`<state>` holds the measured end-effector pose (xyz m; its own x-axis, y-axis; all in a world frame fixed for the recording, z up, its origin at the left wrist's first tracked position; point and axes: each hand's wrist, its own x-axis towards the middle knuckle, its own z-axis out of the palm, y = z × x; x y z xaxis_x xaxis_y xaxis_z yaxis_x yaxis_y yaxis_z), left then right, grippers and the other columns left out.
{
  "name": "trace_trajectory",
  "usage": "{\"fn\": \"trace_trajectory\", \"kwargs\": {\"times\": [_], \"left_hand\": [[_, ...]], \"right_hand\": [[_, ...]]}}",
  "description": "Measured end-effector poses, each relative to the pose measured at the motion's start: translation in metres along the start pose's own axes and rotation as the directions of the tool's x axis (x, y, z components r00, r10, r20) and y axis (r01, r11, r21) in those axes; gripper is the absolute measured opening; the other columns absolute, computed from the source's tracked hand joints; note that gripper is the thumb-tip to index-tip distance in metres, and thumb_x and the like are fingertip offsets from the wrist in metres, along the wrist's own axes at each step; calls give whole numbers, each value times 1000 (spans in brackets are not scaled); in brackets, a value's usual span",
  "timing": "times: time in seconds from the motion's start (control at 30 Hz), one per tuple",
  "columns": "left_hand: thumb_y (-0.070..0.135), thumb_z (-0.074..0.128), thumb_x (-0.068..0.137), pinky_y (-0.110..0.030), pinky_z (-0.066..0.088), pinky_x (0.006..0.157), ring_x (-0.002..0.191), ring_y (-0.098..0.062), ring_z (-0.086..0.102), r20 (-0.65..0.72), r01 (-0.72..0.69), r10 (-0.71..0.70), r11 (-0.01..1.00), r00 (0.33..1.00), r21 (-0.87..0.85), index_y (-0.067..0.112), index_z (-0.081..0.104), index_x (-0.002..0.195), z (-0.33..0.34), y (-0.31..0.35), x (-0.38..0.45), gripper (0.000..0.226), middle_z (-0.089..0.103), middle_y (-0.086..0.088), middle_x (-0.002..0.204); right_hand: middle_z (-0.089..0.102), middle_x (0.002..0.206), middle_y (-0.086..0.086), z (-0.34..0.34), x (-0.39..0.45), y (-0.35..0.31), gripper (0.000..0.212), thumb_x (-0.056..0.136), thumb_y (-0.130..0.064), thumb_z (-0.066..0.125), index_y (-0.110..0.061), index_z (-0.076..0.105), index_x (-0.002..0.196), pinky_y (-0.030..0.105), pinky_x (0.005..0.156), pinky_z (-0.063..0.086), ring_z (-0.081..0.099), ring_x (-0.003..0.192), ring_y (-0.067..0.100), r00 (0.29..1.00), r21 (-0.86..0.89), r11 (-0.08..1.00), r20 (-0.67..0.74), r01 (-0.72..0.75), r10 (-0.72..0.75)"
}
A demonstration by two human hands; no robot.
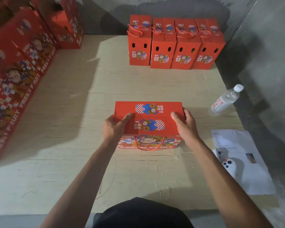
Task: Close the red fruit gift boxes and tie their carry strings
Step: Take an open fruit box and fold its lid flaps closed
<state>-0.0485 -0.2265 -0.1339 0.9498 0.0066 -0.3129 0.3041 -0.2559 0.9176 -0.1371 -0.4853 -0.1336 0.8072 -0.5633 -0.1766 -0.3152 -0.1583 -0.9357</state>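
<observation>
A red fruit gift box (148, 112) stands on the pale wooden board in front of me, its two top flaps folded down. A red carry string (149, 146) hangs in a loop over its near face. My left hand (114, 126) grips the box's left top edge, thumb on the flap. My right hand (185, 125) grips the right top edge, thumb on the lid and fingers round the side.
Several closed red boxes (175, 45) with strings on top stand in a row at the back. More red boxes (18, 74) are stacked along the left. A water bottle (224, 100), a paper sheet (242, 163) and a white controller (229, 165) lie at the right.
</observation>
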Motion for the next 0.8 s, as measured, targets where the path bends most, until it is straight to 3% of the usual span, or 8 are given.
{"fn": "trace_trajectory", "kwargs": {"times": [0.1,0.23,0.37,0.43,0.5,0.6,0.7,0.8], "left_hand": [[59,85,72,-35,63,71,76,-14,77,27,5,-4,1000,1000,-30,22,75,97,-3,3,3,45,79,7,84],[59,85,73,-32,61,61,72,-19,76,43,-48,45,995,998,83,20,78,88,-16,20,30,43,78,3,80],[62,83,73,-33,53,56,69,-21,72,27,-94,91,974,996,206,13,76,83,-20,35,56,51,77,-6,79],[59,82,76,-36,53,64,80,-23,71,-61,-102,119,970,991,222,12,75,90,-15,35,59,49,76,-8,88],[57,83,76,-36,54,88,108,-25,67,-198,-27,60,985,978,168,12,65,124,-9,31,45,68,70,-7,118],[46,92,68,-43,45,110,129,-25,55,-305,-41,20,997,952,-64,3,35,149,10,14,7,108,54,-14,140],[28,92,72,-47,58,93,102,-21,72,-232,-107,39,952,972,-287,4,55,129,43,1,-30,72,71,-12,114],[20,81,86,-53,58,91,97,-26,73,-185,-81,18,938,983,-338,6,62,120,47,7,-27,42,74,-12,108]], "right_hand": [[65,127,-13,1,-1,-1,50,98,-43,64,-33,49,145,22,81,54,67,104,3,1000,-6,1000,-10,-3,3],[52,145,-3,22,-13,-1,66,101,-42,55,-31,24,159,32,97,48,59,120,16,999,-66,997,-45,-26,23],[53,137,11,28,6,-15,65,94,-42,66,-16,37,146,40,90,56,64,112,25,998,-140,988,-32,-64,60],[63,121,3,22,15,-22,59,89,-52,72,-20,47,132,30,72,54,68,94,16,998,-211,976,-15,-60,59],[66,104,-9,17,16,-23,54,85,-60,73,-25,51,119,17,56,43,62,80,0,1000,-262,965,-20,-22,17],[66,98,-10,18,14,-20,55,82,-64,73,-23,54,113,19,58,45,64,80,6,997,-302,953,-56,30,-50],[72,103,6,23,20,-28,60,82,-68,70,-14,61,106,36,75,54,69,92,28,991,-440,898,-113,18,-75],[72,81,10,16,22,-41,71,77,-81,63,-10,66,79,36,68,52,69,84,34,996,-604,797,-50,24,-68]]}}
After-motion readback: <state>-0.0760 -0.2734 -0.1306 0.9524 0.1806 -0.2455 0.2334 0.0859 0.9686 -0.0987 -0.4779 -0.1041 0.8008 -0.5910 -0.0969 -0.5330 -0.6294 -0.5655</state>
